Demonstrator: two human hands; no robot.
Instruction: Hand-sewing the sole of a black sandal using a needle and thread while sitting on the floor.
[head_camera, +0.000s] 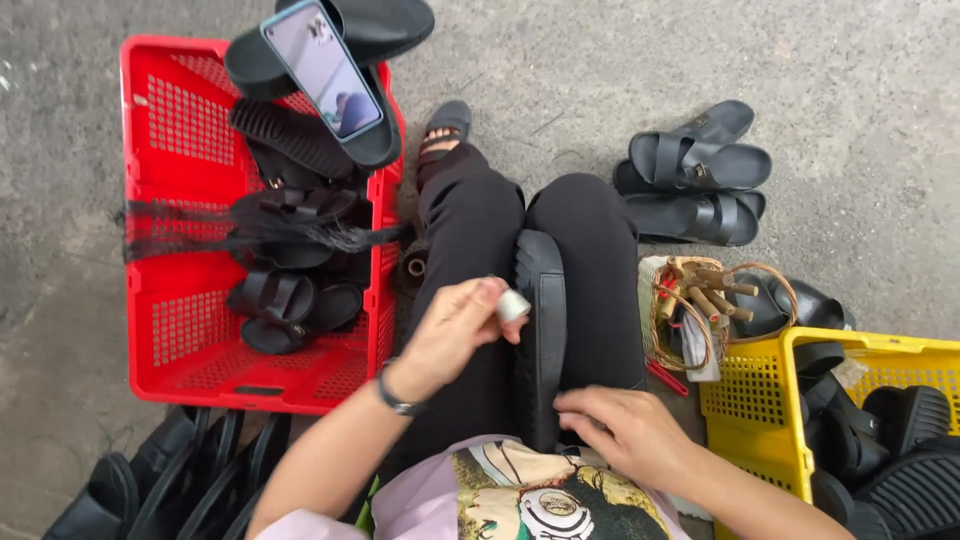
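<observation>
A black sandal (541, 330) lies lengthwise on my lap, between my knees in black trousers. My left hand (452, 330) grips a small white cylinder (513, 304), a spool or tube, held against the sandal's left edge. A dark band sits on that wrist. My right hand (625, 430) rests on the near end of the sandal, its fingers pressing on the sole and curled, with nothing else in them.
A red basket (180, 330) with several black sandals stands at the left; a phone (322, 68) leans on top. A yellow basket (760, 400) of sandals stands at the right, a small wicker basket (690, 300) of tools beside it. Loose sandals (700, 180) lie on the concrete.
</observation>
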